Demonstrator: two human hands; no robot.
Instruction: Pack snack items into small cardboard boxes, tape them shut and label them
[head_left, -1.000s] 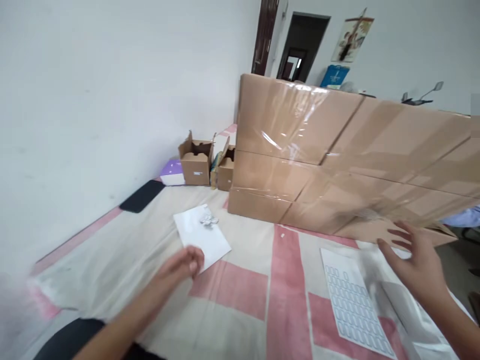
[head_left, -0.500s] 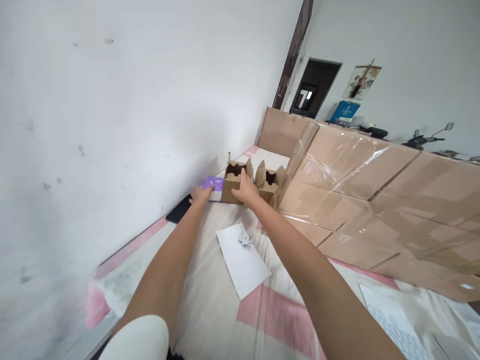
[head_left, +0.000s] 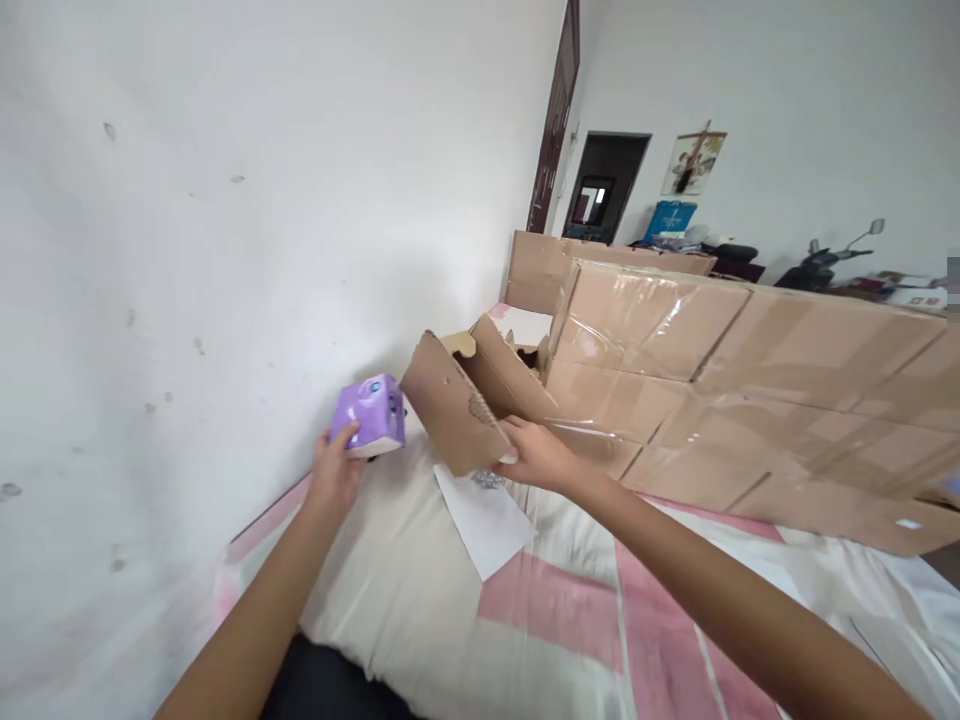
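Note:
My left hand [head_left: 336, 468] is closed on a purple and white soft pack [head_left: 371, 412], which looks like a pack of tissues. It is held up near the white wall. My right hand [head_left: 536, 455] grips the lower right edge of a brown cardboard box [head_left: 454, 405], which is tilted with its flaps spread and its dark inside partly showing. Behind it, a second open cardboard box [head_left: 531, 356] is mostly hidden. Just below the tilted box, a white sheet [head_left: 487, 530] lies on the bed, with a crumpled silvery thing [head_left: 487, 480] on it, partly covered.
Large taped cardboard cartons [head_left: 637, 320] form a low wall along the right side. The white wall [head_left: 187, 250] borders the left. Beneath everything spreads a rumpled white and pink bedsheet [head_left: 555, 620]. A motorbike [head_left: 821, 265] and a blue bag [head_left: 670, 220] stand beyond the cartons.
My left hand has lifted the purple pack and drawn it left and nearer. My right hand has taken hold of the nearer box, tilted it and brought it closer. The view has shifted slightly.

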